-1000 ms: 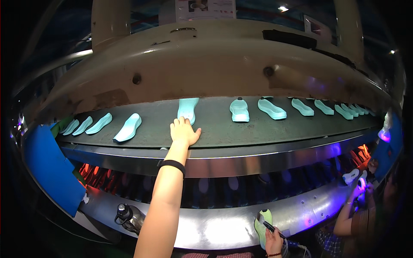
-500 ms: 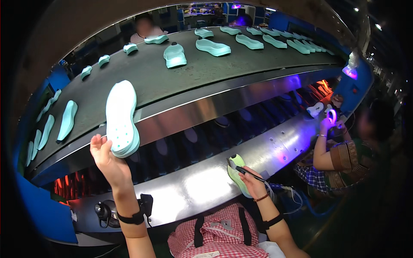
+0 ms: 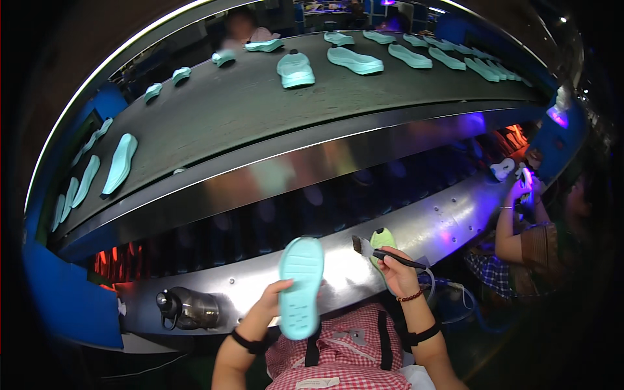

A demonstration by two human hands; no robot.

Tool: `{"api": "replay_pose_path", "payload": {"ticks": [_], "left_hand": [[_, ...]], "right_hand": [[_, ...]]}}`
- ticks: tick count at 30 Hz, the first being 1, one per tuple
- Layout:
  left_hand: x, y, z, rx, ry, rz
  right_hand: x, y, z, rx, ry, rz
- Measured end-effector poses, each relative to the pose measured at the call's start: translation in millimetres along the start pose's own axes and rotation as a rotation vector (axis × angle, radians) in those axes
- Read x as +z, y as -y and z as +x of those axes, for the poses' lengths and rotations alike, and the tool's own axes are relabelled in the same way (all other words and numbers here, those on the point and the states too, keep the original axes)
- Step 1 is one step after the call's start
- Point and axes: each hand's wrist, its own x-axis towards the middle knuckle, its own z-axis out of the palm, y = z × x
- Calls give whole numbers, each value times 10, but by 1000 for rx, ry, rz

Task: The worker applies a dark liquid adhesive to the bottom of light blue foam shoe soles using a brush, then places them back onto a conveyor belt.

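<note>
In front of my body, above the near edge of the metal ledge, my left hand [image 3: 272, 300] grips a light turquoise shoe sole [image 3: 301, 276] by its side, thumb across it. The sole stands nearly upright, its grooves and small slots facing me. My right hand [image 3: 401, 274] is closed round the black handle of a flat brush [image 3: 361, 246], its bristles pointing left toward the sole but apart from it. A thin clear tube runs from the handle's rear end. Beneath the right hand, partly hidden by it, a yellow-green sole [image 3: 383, 238] rests on the ledge.
A dark belt [image 3: 227, 123] carrying several turquoise soles [image 3: 354, 60] curves beyond the metal ledge [image 3: 253, 279]. A dark bottle [image 3: 195, 308] lies on the ledge at left. Red-lit openings [image 3: 120, 259] glow below the belt. A co-worker [image 3: 520, 240] handles a piece at right.
My left hand has brought the turquoise sole from above the belt's edge down and right, close to my body. The right hand's brush has turned, and its bristles now show beside the yellow-green sole.
</note>
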Motion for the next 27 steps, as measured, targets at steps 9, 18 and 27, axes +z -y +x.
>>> {"api": "replay_pose_path", "payload": {"ticks": [9, 18, 27], "left_hand": [[127, 543, 497, 113, 43, -535], [295, 584, 550, 91, 27, -549], [355, 583, 595, 166, 20, -546]], "right_hand": [[280, -259, -30, 102, 111, -330], [319, -268, 83, 78, 118, -376], [436, -137, 163, 26, 105, -525]]}}
